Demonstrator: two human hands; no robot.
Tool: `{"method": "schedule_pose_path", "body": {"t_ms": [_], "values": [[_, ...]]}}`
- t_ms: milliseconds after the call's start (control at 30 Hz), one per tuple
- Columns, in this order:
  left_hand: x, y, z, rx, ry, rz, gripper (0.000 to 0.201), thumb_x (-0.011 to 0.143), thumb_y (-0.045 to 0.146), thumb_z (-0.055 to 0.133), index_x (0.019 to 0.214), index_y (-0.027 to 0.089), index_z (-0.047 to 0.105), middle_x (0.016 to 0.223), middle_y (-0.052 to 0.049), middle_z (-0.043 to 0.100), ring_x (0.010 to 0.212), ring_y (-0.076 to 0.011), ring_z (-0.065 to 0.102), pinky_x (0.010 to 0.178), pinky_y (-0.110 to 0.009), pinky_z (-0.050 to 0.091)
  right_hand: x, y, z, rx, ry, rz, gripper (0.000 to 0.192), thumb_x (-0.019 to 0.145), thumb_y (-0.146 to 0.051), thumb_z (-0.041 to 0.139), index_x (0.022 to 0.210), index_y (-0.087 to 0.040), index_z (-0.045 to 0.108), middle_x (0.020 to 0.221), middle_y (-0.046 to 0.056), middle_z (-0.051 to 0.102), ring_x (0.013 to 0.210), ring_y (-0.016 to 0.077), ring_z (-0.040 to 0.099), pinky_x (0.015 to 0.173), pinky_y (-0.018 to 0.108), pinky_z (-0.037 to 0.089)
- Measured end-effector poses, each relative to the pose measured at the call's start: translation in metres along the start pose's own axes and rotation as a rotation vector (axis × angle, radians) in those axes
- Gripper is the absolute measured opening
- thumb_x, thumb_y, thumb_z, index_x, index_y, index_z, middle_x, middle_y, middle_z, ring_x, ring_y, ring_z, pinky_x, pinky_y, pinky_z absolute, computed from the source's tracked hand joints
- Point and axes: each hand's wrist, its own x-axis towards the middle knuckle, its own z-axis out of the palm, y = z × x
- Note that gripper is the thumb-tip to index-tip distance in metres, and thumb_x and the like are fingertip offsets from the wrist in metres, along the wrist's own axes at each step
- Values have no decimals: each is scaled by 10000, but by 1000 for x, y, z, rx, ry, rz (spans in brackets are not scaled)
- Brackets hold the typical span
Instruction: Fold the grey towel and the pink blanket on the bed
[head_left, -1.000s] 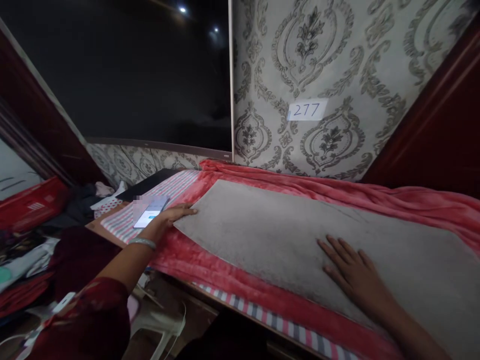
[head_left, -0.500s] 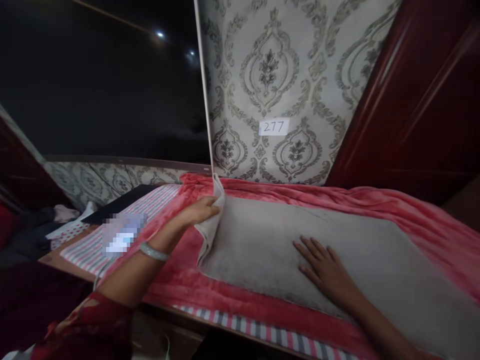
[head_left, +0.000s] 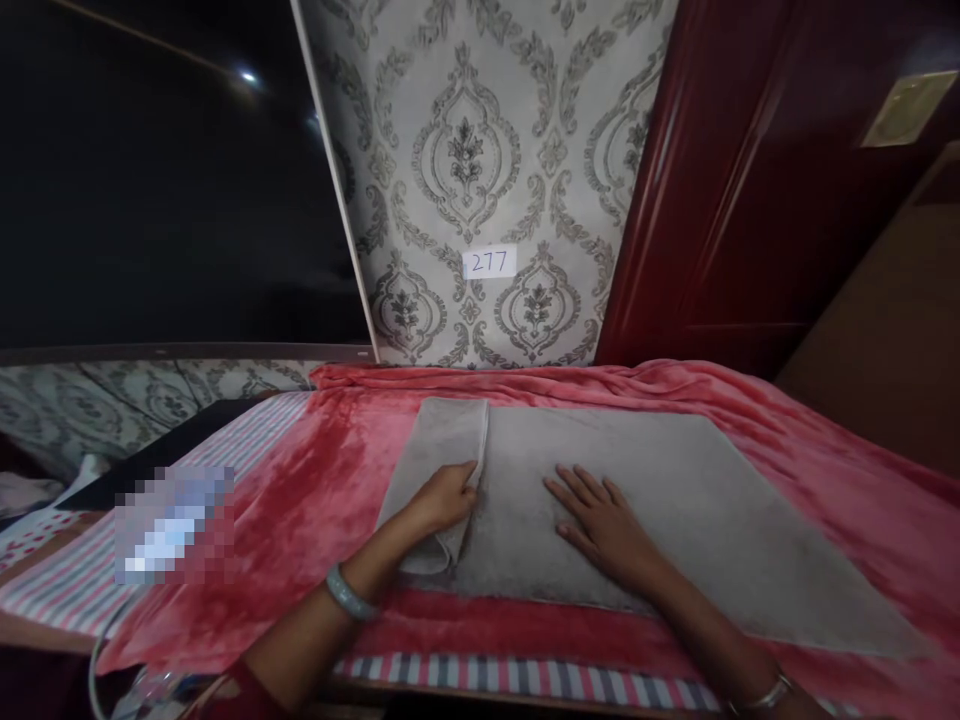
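Observation:
A grey plush cloth lies spread out on a red fleece blanket. Its left end is turned over to the right as a folded flap. My left hand pinches the free edge of that flap, low against the cloth. To the right, my right hand rests flat on the cloth with its fingers spread. Part of the cloth's front edge is hidden under my right forearm.
Under the blanket, a striped cover shows at the front. On the left sits a blurred-out device with a cable. Behind stand a large black screen, a patterned wall with a paper marked 277, and a dark red door.
My left hand has brought the raised left end of the cloth over to the right and down onto the rest. My right hand still lies flat. The view has turned rightward.

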Motion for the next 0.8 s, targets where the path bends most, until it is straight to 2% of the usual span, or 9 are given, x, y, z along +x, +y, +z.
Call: {"method": "schedule_pose_path", "body": {"t_ms": [100, 200, 300, 367, 467, 533, 633, 800], "values": [[1, 2, 0, 32, 42, 35, 514, 778, 167, 490, 1270, 172, 638, 1192, -130, 709, 1134, -296, 633, 966, -363, 472, 4, 0, -7, 65, -31, 30, 592, 953, -468, 486, 1524, -359, 373, 1620, 52, 289, 1487, 327, 262, 1150, 644, 247], [0, 6, 8, 73, 1, 12, 560, 778, 177, 510, 1331, 178, 600, 1227, -147, 695, 1144, -303, 635, 968, -369, 467, 20, -5, -18, 238, 14, 85, 566, 887, -362, 561, 1443, -264, 515, 1523, 115, 464, 1405, 336, 417, 1128, 604, 322], [-9, 11, 14, 151, -36, -77, 677, 778, 194, 525, 1452, 151, 477, 1209, -191, 692, 1123, -329, 648, 935, -397, 474, 50, -19, -31, 539, 122, 225, 447, 858, -250, 553, 1296, -200, 624, 1277, 132, 666, 1149, 269, 633, 1030, 467, 470], [-21, 15, 16, 192, -39, -108, 740, 781, 193, 525, 1506, 147, 389, 1228, -207, 677, 1144, -336, 638, 941, -410, 464, 75, -34, -37, 732, 90, 378, 350, 865, -224, 551, 1199, -200, 653, 1084, 90, 725, 921, 209, 699, 874, 371, 556], [-45, 21, 23, 198, 3, -99, 710, 775, 193, 558, 1470, 188, 416, 1344, -194, 603, 1236, -323, 573, 1013, -406, 420, 112, -54, -36, 838, -31, 503, 195, 904, -210, 521, 1038, -181, 660, 801, 27, 716, 561, 128, 655, 566, 252, 549], [-59, 25, 32, 221, 67, -83, 572, 782, 202, 577, 1351, 209, 512, 1310, -167, 607, 1212, -313, 565, 1014, -412, 414, 132, -62, -32, 851, -100, 545, 124, 919, -217, 531, 922, -163, 643, 652, -4, 669, 430, 97, 588, 469, 206, 496], [-74, 30, 48, 358, 196, -51, 293, 849, 176, 510, 1128, 192, 597, 1114, -117, 639, 1073, -291, 574, 935, -421, 436, 154, -69, -26, 839, -168, 595, 172, 924, -279, 587, 806, -156, 611, 540, -24, 606, 380, 89, 556, 450, 187, 475], [-77, 25, 66, 609, 299, 49, 249, 831, 47, 493, 986, 179, 636, 990, -79, 637, 946, -276, 559, 815, -399, 433, 169, -77, -22, 710, -159, 611, 239, 850, -343, 692, 707, -165, 624, 541, 12, 618, 453, 134, 608, 477, 204, 463]]}}
